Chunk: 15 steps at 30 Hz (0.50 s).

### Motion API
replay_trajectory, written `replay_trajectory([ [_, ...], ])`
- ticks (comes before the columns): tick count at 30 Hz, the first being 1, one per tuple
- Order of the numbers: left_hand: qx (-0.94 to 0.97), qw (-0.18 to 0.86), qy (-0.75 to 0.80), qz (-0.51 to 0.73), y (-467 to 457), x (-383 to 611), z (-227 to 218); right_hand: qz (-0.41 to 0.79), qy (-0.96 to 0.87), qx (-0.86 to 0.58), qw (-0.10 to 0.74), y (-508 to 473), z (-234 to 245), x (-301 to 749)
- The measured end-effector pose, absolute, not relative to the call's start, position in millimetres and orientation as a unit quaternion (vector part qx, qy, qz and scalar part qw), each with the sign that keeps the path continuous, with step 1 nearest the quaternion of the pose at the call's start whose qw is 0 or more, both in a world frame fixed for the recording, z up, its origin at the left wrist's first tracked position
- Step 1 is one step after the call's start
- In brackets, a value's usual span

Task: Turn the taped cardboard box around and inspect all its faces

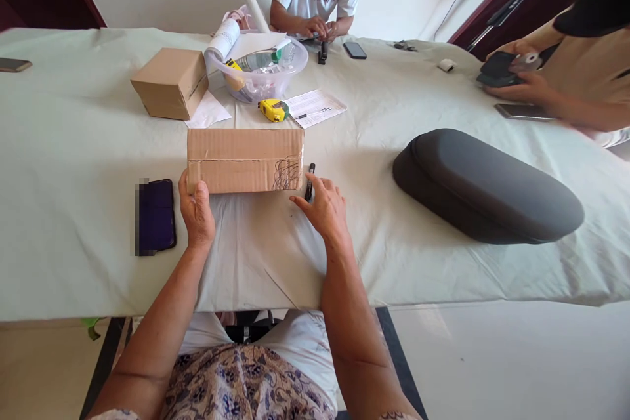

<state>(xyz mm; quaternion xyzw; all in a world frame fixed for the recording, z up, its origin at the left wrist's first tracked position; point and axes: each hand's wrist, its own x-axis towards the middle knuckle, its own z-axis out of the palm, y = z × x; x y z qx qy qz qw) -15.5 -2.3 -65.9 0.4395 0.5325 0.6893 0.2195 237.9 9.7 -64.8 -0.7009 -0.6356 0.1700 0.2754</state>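
Observation:
A flat brown cardboard box (pixel 245 159) with black scribbles at its near right corner lies on the white tablecloth (pixel 73 210) in front of me. My left hand (pixel 197 210) grips the box's near left corner, thumb on its front face. A black marker pen (pixel 310 182) lies just right of the box. My right hand (pixel 325 207) rests on the cloth with spread fingers, fingertips touching the pen.
A dark phone (pixel 156 215) lies left of my left hand. A large grey padded case (pixel 485 187) sits to the right. Farther back are a smaller cardboard box (pixel 170 82), a clear plastic bowl (pixel 260 72), a yellow tape measure (pixel 273 109) and papers (pixel 315 107). Two other people sit across and at right.

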Motion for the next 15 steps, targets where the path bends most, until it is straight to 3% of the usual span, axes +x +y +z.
replay_trajectory([
  [5,0.436,0.214,0.545,0.683,-3,-17,-66,0.306,-0.647,-0.567,0.409,9,-55,226],
  [15,0.434,0.149,0.584,0.669,-4,-22,-64,0.27,-0.662,-0.544,0.439,14,-65,214],
])
